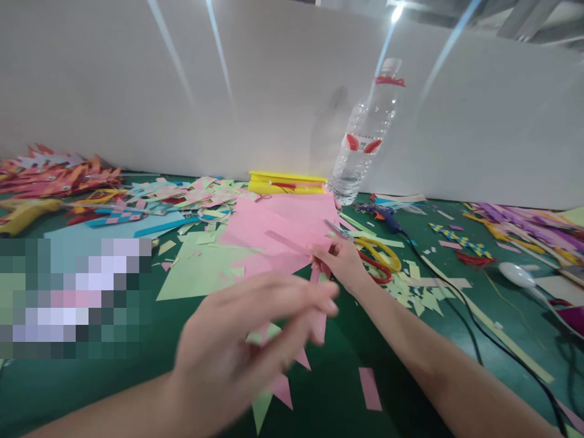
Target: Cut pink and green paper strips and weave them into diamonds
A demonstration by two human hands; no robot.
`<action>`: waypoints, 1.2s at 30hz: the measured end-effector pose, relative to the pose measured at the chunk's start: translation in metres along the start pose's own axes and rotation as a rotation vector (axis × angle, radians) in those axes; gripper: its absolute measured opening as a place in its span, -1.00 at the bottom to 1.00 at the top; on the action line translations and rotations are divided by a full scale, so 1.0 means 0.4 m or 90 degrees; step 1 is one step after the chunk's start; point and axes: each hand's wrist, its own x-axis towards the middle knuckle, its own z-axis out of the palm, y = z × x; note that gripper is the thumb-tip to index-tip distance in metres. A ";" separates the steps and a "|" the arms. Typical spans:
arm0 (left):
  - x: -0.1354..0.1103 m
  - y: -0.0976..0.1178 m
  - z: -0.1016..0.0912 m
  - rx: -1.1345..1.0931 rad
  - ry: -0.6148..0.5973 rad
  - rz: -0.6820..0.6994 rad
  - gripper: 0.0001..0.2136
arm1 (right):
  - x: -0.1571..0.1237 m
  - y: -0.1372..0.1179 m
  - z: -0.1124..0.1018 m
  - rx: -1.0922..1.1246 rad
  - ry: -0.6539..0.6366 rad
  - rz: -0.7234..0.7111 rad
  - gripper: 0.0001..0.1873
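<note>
My left hand [246, 334] is raised in the foreground, slightly blurred. Its fingers are stretched out loosely, with a gap to the thumb and nothing visible between them. Further off, my right hand [337, 260] pinches pink paper at the near right edge of the pink sheet [283, 222]; a pink strip [320, 325] extends below those fingertips, partly behind the left hand. Scissors [381, 255] with yellow and red handles lie just behind my right hand, blades pointing up and left. A light green sheet [196, 267] lies partly under the pink one.
Paper scraps [201, 194] cover the back left, near a yellow glue gun [31, 213]. A water bottle [365, 140] stands tilted in view against the white partition [182, 91]. At right are a blue glue gun [381, 216], its black cord [460, 292] and a white spoon [517, 275].
</note>
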 end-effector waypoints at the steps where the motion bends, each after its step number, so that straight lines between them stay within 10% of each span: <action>1: 0.047 0.018 0.010 0.051 -0.050 0.017 -0.78 | 0.000 -0.001 0.003 0.009 0.008 -0.005 -0.69; 5: 0.144 0.011 0.016 0.122 -0.092 0.018 -0.77 | -0.013 -0.012 0.026 0.142 -0.018 -0.030 -0.72; 14: 0.152 -0.049 -0.004 0.046 -0.010 -0.134 -0.70 | -0.062 -0.043 0.074 0.205 -0.178 0.061 -0.78; 36: 0.148 -0.054 0.000 -0.024 0.082 -0.155 -0.74 | -0.079 -0.043 0.095 0.117 -0.065 -0.006 -0.69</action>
